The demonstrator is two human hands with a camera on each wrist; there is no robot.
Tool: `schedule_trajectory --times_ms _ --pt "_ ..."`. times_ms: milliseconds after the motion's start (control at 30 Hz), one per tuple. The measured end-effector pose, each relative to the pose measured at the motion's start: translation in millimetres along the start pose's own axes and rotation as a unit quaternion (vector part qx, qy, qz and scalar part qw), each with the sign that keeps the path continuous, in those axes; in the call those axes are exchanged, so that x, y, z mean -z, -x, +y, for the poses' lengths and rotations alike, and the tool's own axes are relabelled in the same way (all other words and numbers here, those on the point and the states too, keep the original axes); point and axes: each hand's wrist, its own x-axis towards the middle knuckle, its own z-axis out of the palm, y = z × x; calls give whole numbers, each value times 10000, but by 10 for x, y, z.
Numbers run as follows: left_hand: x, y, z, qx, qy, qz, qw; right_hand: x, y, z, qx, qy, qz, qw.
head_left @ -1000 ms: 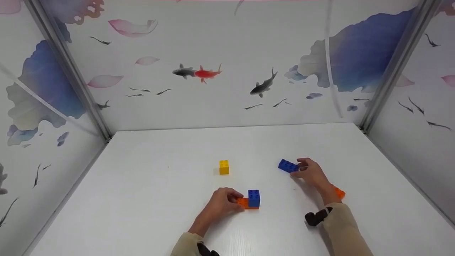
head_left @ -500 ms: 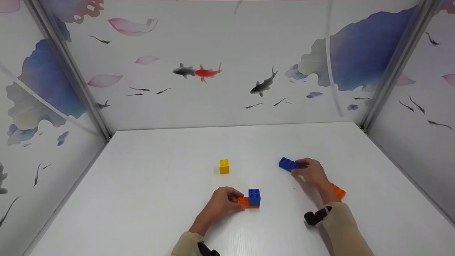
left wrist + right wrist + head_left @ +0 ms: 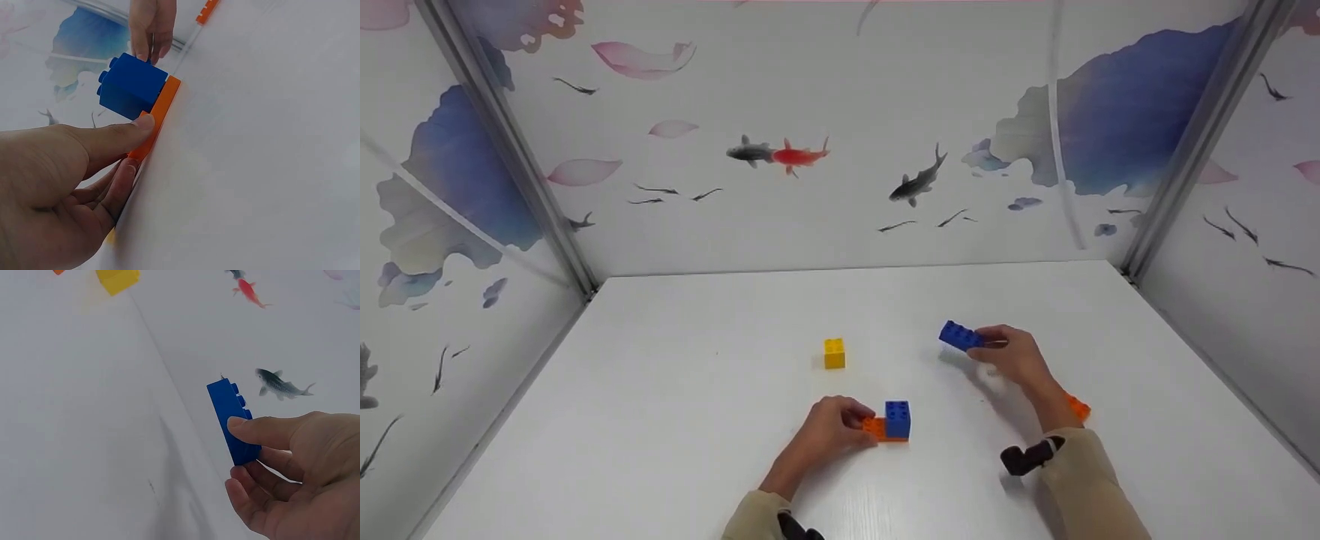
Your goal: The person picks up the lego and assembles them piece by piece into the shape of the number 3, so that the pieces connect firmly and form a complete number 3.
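Observation:
My left hand (image 3: 831, 426) pinches the left end of a flat orange building brick (image 3: 163, 107) between thumb and fingers, and this brick lies on the table. On its right end stands a taller blue brick (image 3: 897, 418), studs up. Off to the right, my right hand (image 3: 1014, 354) grips one end of a long blue brick (image 3: 229, 413) between thumb and fingers. A shadow lies apart below that brick, which is held above the table. In the right wrist view its studs face right, away from the table surface.
A yellow brick (image 3: 834, 353) stands on the white table (image 3: 697, 322) beyond my left hand. Another orange brick (image 3: 1078, 407) lies by my right forearm, partly hidden by it. Printed walls (image 3: 840, 232) close off the table's back and sides.
My right hand has lifted the long blue brick off the table and moved it slightly away and to the left. The left hand and its orange brick stay in place.

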Motion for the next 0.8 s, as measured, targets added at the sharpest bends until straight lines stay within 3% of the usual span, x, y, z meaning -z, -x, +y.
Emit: schedule_trajectory --times_ms 500,800 --pt "-17 -2 21 -2 3 3 10000 62 215 -262 581 136 -163 9981" --pt "-14 -2 -11 -2 -57 31 10000 -3 376 -385 809 70 -243 9964"
